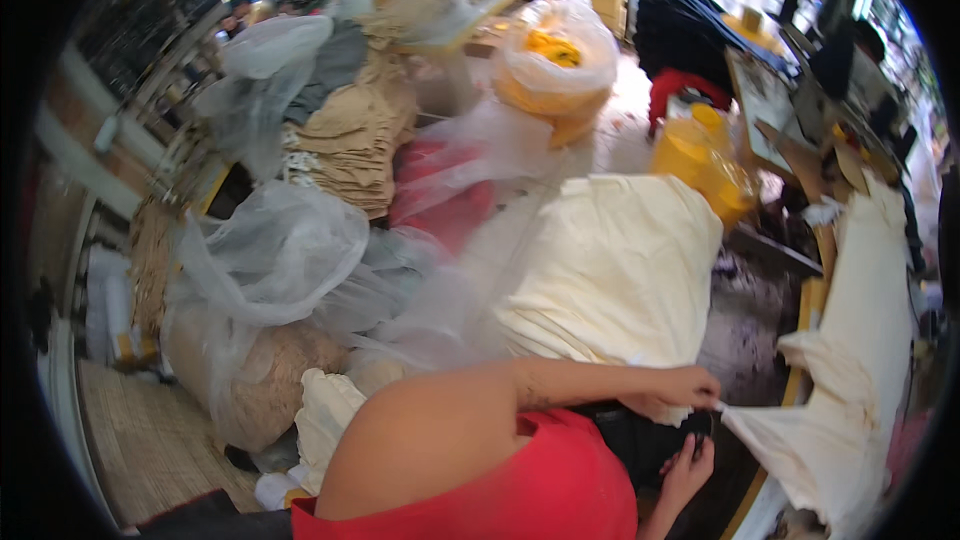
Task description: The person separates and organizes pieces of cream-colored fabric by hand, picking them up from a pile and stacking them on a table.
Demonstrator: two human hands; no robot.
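At the lower right, my left hand (690, 387) reaches across and pinches the drawn-out corner of a cream fabric piece (800, 440). The cloth is pulled taut toward the hand and spreads over the work table on the right. Just below, my right hand (687, 470) has its fingers closed round a small black thing (700, 424) with a thin curved edge, too small to name for sure. Beside my left forearm lies a large folded stack of cream fabric (620, 270).
Clear plastic bags (275, 255) and a stack of tan cloth pieces (350, 135) crowd the left. A bag of yellow cloth (555, 70) stands at the back. Yellow containers (700, 155) and a dark fabric pile (685, 30) are at the far right.
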